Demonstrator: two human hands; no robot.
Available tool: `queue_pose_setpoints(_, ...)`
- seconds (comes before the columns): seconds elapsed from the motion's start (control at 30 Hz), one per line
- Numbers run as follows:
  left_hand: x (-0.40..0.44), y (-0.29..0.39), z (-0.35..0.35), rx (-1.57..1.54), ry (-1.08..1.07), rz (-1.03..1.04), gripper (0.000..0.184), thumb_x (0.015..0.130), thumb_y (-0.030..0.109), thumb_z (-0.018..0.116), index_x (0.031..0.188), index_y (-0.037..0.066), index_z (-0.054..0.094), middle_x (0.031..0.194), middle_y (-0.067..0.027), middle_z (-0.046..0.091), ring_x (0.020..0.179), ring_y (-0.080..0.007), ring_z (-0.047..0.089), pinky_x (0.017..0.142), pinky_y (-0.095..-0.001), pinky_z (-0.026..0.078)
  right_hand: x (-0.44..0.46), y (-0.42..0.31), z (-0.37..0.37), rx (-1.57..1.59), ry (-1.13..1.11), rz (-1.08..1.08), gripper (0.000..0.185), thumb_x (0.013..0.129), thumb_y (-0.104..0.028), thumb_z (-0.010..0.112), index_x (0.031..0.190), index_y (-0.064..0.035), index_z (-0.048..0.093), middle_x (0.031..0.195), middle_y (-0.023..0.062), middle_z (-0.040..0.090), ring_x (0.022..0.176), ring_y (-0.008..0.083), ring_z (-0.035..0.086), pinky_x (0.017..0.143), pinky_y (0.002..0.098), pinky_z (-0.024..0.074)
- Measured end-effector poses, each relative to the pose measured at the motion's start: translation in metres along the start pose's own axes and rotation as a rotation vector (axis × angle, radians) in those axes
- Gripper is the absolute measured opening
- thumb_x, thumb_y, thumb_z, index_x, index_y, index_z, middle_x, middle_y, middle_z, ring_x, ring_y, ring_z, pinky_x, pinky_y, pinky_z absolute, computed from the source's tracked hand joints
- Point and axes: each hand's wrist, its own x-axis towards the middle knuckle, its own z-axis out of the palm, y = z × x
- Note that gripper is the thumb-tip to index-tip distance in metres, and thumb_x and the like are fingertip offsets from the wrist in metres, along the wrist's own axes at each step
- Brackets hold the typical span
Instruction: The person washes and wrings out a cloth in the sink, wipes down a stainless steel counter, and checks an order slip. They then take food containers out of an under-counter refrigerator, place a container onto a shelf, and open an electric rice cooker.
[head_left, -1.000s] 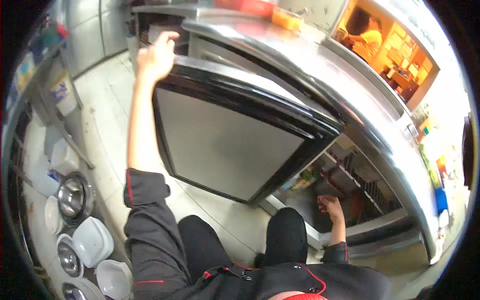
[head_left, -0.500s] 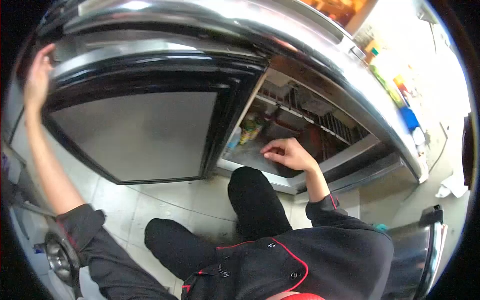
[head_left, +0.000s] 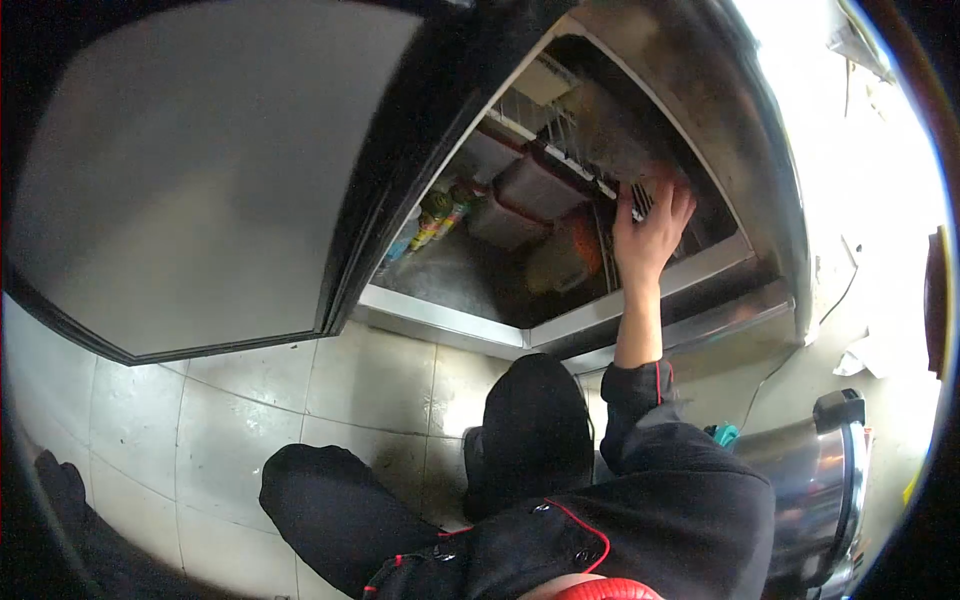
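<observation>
My right hand [head_left: 652, 232] reaches into the under-counter refrigerator [head_left: 455, 318], its fingers apart at the right end of the wire shelf [head_left: 560, 150]. A pale, see-through thing [head_left: 605, 125] sits on that shelf just past my fingertips; its kind is unclear, and I cannot tell whether I touch it. Beneath the shelf are lidded plastic containers [head_left: 540, 187], one with orange contents [head_left: 583, 250]. Several bottles with green and yellow labels [head_left: 437, 215] stand at the left. The refrigerator door [head_left: 210, 170] hangs open on the left. My left hand is out of view.
A steel cylindrical pot or bin [head_left: 800, 490] with a black handle stands at my right, a teal item [head_left: 722, 435] beside it. A cable [head_left: 770, 375] runs along the wall near a crumpled white paper [head_left: 862, 355]. Pale floor tiles [head_left: 240, 410] lie below my knees.
My right hand has moved from above the opening deep inside to the shelf. The left hand has left the door's far edge and gone out of view. My view has come closer to the refrigerator.
</observation>
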Motion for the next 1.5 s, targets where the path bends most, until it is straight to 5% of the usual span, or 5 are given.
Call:
queue_pose_setpoints(0.47,-0.058,0.130,0.076,-0.173,1.228,-0.064,0.040,0.084,0.043,0.057,0.091,0.003,0.052,0.078,-0.0163,0.054,0.070,-0.0251,0.052,0.069,-0.0389,0.041,0.023,0.008,0.040,0.285,0.184,0.181,0.035,0.069,-0.010,0.066,0.102,-0.0037,0.058,0.107,0.0192,0.053,0.100,0.0378,0.050,0.084,0.0428,0.0418)
queue_pose_setpoints(0.53,-0.044,0.209,0.120,-0.498,1.511,-0.135,0.015,0.073,-0.008,0.050,0.088,-0.004,0.051,0.080,-0.0149,0.059,0.069,-0.0180,0.058,0.058,-0.0227,0.049,0.038,-0.025,0.044,0.541,0.296,0.181,0.035,0.066,-0.006,0.063,0.101,-0.0048,0.060,0.100,0.0164,0.058,0.093,0.0323,0.056,0.082,0.0381,0.0440)
queue_pose_setpoints(0.77,-0.023,0.367,0.219,-1.153,1.073,-0.304,0.016,0.079,-0.007,0.046,0.093,-0.001,0.052,0.089,-0.0118,0.060,0.069,-0.0120,0.053,0.059,-0.0208,0.042,0.056,-0.023,0.052,0.458,-0.513,0.084,0.049,0.075,-0.021,0.065,0.118,-0.0027,0.050,0.117,0.0267,0.049,0.109,0.0427,0.046,0.095,0.0463,0.0375)
queue_pose_setpoints(1.2,-0.009,0.468,0.293,-1.257,0.869,-0.059,0.008,0.071,-0.002,0.046,0.069,0.001,0.053,0.068,-0.0083,0.054,0.062,-0.0153,0.053,0.055,-0.0226,0.040,-0.010,0.075,0.030,0.224,0.008,0.072,0.040,0.070,-0.010,0.070,0.107,-0.0044,0.057,0.104,0.0211,0.057,0.096,0.0347,0.055,0.080,0.0407,0.0453)
queue_pose_setpoints(1.5,-0.033,0.538,0.324,-1.941,0.039,-0.771,0.076,0.077,0.038,0.066,0.129,0.008,0.019,0.118,-0.0148,0.040,0.098,-0.0239,0.052,0.062,-0.0339,0.055,-0.021,0.026,-0.034,1.134,-0.049,0.262,0.015,0.075,0.002,0.066,0.083,0.0007,0.054,0.099,0.0127,0.061,0.103,0.0231,0.056,0.079,0.0268,0.0467)
